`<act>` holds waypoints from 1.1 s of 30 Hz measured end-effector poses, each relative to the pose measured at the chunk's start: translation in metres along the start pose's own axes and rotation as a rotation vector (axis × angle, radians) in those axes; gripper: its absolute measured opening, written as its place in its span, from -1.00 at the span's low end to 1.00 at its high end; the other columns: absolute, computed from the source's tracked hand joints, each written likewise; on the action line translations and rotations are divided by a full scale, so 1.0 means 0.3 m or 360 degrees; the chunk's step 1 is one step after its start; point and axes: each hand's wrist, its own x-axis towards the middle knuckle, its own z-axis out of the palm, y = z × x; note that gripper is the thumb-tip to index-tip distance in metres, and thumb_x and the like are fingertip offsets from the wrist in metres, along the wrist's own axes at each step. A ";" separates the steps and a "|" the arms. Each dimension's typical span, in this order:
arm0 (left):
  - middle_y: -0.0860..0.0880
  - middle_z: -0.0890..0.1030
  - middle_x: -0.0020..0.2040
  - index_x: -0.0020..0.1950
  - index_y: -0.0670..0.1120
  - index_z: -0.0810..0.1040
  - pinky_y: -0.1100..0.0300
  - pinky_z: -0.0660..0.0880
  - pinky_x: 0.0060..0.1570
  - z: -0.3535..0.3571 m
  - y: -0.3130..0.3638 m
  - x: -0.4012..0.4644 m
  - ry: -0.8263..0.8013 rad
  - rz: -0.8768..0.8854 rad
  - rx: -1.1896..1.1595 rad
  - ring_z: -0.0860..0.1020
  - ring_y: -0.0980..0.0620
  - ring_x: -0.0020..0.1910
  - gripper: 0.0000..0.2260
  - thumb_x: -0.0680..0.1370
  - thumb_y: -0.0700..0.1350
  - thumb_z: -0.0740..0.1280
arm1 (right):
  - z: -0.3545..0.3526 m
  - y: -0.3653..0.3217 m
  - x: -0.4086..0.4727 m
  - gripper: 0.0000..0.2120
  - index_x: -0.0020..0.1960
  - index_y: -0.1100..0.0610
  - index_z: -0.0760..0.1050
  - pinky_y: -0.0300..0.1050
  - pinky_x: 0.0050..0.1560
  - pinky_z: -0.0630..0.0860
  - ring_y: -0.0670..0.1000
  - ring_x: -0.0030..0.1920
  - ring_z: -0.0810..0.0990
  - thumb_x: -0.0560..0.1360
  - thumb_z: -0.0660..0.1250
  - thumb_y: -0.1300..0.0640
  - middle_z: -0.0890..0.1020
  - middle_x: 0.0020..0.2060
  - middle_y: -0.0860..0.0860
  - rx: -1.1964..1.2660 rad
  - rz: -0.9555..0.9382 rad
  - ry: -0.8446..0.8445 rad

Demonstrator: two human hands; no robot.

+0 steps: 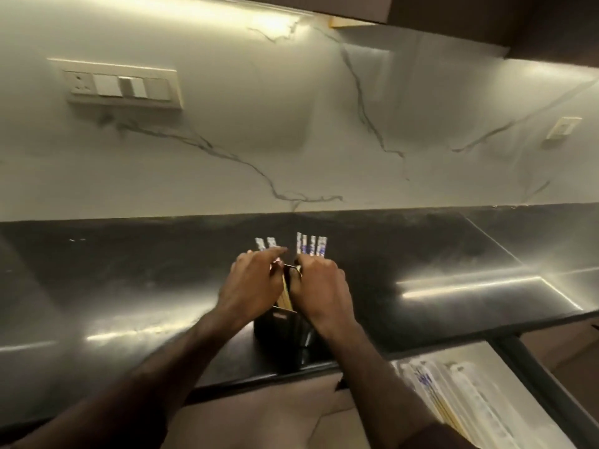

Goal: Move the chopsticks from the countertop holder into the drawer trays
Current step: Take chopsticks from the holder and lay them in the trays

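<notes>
Chopsticks (311,249) in white-and-blue paper sleeves stand nearly upright in the dark holder (282,325), which sits on the black desk (129,280) close to its front edge, right in front of me. Their long axis runs up and slightly away from me, tops fanned into two bunches. My left hand (251,280) is curled around the left bunch, whose tips poke out past its fingers, and my right hand (321,286) is wrapped around the right bunch; both look clenched on sticks, though motion blur hides the exact finger contact. The hands are almost touching each other above the holder mouth, with bare wooden shafts showing in the gap between them. The open drawer (505,361) lies low and to my right, below the desk edge, with sleeved chopsticks already lying in its tray (460,400), long axis running front to back. So I judge the right hand is nearer the drawer: the lift goes straight up along the sticks, then swings down-right and lays them flat. The holder could tip if the pull is slanted.
</notes>
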 end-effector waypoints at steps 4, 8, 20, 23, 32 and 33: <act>-0.13 0.69 0.08 0.19 -0.02 0.62 -0.05 0.56 0.08 -0.024 -0.122 0.062 -0.0017 -0.0111 -0.0067 0.62 -0.16 0.11 -0.71 0.51 -0.16 0.27 | 0.120 -0.067 0.060 -0.81 0.02 0.12 0.56 -0.02 -0.09 0.58 0.10 -0.09 0.66 0.57 0.20 0.10 0.66 -0.10 0.08 -0.0050 0.0052 -0.0062; -0.12 0.70 0.02 0.10 -0.08 0.65 0.05 0.54 0.04 0.004 -0.200 0.119 -0.0067 -0.0237 -0.0142 0.64 -0.13 0.04 -0.80 0.53 -0.16 0.29 | 0.218 -0.071 0.108 -0.82 0.00 0.16 0.55 -0.06 -0.09 0.49 0.12 -0.04 0.65 0.54 0.19 0.17 0.67 -0.09 0.10 -0.0079 0.0170 -0.0141; 0.17 0.68 -0.16 0.03 -0.04 0.67 0.26 0.55 0.04 0.197 -0.350 0.284 -0.0119 -0.0741 -0.0834 0.62 0.31 -0.13 -0.85 0.48 -0.20 0.46 | 0.357 0.036 0.215 -0.85 0.06 0.07 0.60 -0.01 -0.02 0.64 -0.01 -0.10 0.67 0.54 0.30 0.10 0.69 -0.10 0.01 0.0145 0.0337 -0.0306; 0.24 0.66 -0.27 -0.13 0.08 0.65 0.44 0.49 -0.14 0.230 -0.359 0.300 -0.0135 -0.0741 -0.0940 0.61 0.40 -0.22 -0.82 0.49 -0.23 0.45 | 0.373 0.063 0.228 -0.81 0.12 0.07 0.58 -0.01 0.02 0.63 -0.01 -0.05 0.66 0.53 0.33 0.08 0.69 -0.05 0.01 0.0197 0.0313 -0.0292; 0.06 0.73 -0.21 -0.14 -0.01 0.67 0.41 0.52 -0.23 0.281 -0.367 0.327 -0.0092 -0.0780 -0.1116 0.69 0.17 -0.16 -0.86 0.47 -0.26 0.47 | 0.406 0.101 0.227 -0.83 0.11 0.02 0.57 -0.02 -0.01 0.63 -0.04 -0.06 0.65 0.54 0.31 0.04 0.68 -0.07 -0.04 0.0266 0.0295 -0.0396; 0.05 0.73 -0.20 -0.13 -0.03 0.67 0.38 0.53 -0.22 0.282 -0.367 0.327 -0.0077 -0.0792 -0.1141 0.70 0.14 -0.15 -0.87 0.46 -0.27 0.47 | 0.404 0.101 0.228 -0.83 0.10 0.02 0.57 -0.01 -0.01 0.63 -0.04 -0.06 0.65 0.54 0.31 0.04 0.68 -0.08 -0.04 0.0269 0.0299 -0.0392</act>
